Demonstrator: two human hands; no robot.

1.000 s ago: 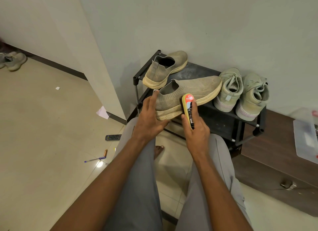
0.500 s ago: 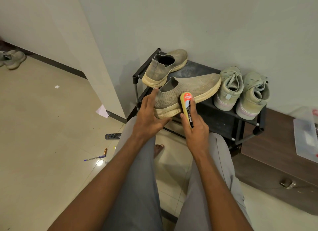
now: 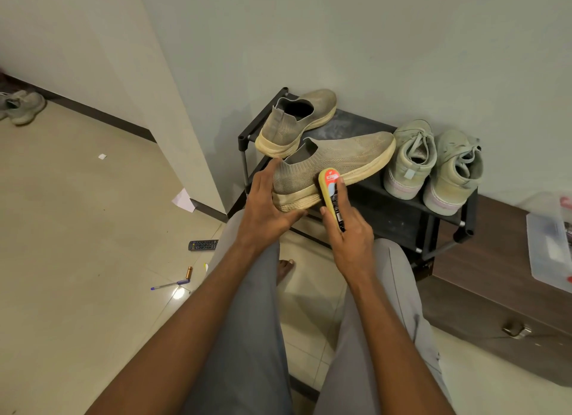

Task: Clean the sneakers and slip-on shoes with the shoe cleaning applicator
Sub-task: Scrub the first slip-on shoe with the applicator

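The shoe cleaning applicator (image 3: 332,195) bears white lettering on its red label end, too blurred to read; nothing else carries legible text.

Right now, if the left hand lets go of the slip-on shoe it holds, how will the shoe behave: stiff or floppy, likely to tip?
The slip-on shoe has a knit upper, so the collar is probably soft, while its thick sole looks stiffer. Its heel juts off the rack in the left hand, so it may tip forward. The applicator pressing its side could also push it.
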